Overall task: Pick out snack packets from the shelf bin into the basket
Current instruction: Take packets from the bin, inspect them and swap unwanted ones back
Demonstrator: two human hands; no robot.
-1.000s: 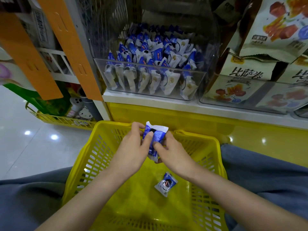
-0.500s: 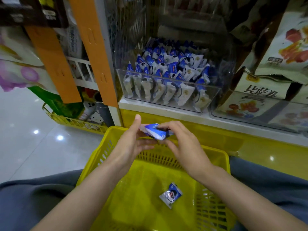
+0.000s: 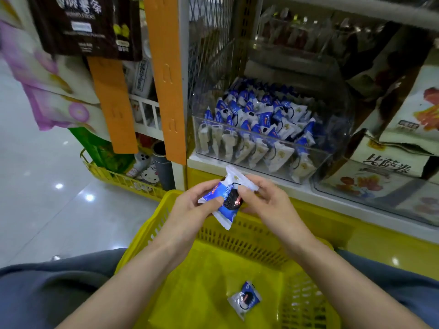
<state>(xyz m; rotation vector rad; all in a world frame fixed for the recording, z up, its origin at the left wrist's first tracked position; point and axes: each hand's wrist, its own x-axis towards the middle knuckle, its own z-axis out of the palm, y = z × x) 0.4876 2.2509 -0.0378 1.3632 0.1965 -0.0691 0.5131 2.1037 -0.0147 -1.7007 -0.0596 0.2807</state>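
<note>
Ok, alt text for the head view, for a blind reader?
The left hand and right hand hold a blue-and-white snack packet over the yellow basket. A second packet lies in it; the clear shelf bin behind holds many more.

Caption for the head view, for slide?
Left hand and right hand hold blue-and-white snack packet over yellow plastic basket holding another packet.

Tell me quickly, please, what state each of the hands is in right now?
Left hand: holding the snack packet, thumb on its front.
Right hand: pinching the same packet.

A shop: stocked shelf bin (image 3: 261,138), hanging packets, yellow shopping basket (image 3: 166,210).
</note>
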